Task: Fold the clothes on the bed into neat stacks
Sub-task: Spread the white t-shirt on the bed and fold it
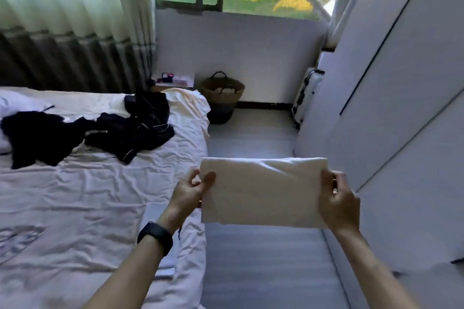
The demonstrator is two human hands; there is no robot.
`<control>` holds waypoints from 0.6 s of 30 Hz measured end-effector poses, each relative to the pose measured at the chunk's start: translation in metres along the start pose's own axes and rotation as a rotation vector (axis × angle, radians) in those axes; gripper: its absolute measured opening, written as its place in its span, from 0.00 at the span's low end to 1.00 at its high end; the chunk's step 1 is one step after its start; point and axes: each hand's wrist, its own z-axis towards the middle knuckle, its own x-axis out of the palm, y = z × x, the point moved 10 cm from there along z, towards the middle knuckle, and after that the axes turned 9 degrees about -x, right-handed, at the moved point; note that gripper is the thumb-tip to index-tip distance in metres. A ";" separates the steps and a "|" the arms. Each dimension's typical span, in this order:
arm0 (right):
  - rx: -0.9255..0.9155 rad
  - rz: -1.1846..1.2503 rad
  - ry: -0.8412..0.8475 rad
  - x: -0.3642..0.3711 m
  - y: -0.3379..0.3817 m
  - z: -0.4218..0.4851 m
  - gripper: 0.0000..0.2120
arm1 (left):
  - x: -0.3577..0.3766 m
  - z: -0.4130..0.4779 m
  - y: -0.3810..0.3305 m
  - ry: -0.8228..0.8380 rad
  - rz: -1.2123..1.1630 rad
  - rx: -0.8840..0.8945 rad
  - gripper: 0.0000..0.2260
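I see the cream cloth (263, 190) folded to a flat rectangle, held in the air just right of the bed (88, 195) — dark clothes (88, 133) crumpled, unfolded, far left on it.

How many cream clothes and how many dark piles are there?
Cream clothes: 2, a folded cloth held up and a loose cream garment on the bed.
Dark piles: 2, a black pile and a navy pile.
Total: 4.
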 end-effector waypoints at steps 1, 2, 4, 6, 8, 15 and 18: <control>-0.012 0.007 0.065 0.027 -0.007 0.003 0.30 | -0.009 0.005 0.021 -0.049 -0.013 -0.048 0.10; -0.015 0.015 0.134 0.054 -0.015 0.005 0.28 | -0.018 0.010 0.044 -0.102 -0.025 -0.101 0.09; -0.004 0.045 0.281 0.110 -0.031 0.006 0.26 | -0.037 0.014 0.086 -0.218 -0.048 -0.191 0.08; -0.027 0.065 0.444 0.166 -0.041 0.009 0.26 | -0.052 0.011 0.124 -0.345 -0.070 -0.258 0.08; -0.069 0.088 0.589 0.217 -0.043 0.009 0.25 | -0.062 0.001 0.156 -0.474 -0.091 -0.319 0.08; -0.307 0.037 1.053 0.348 -0.014 -0.001 0.20 | -0.055 -0.056 0.237 -0.841 -0.224 -0.519 0.12; -0.448 0.012 1.206 0.390 0.016 -0.018 0.20 | -0.049 -0.075 0.265 -0.977 -0.348 -0.565 0.15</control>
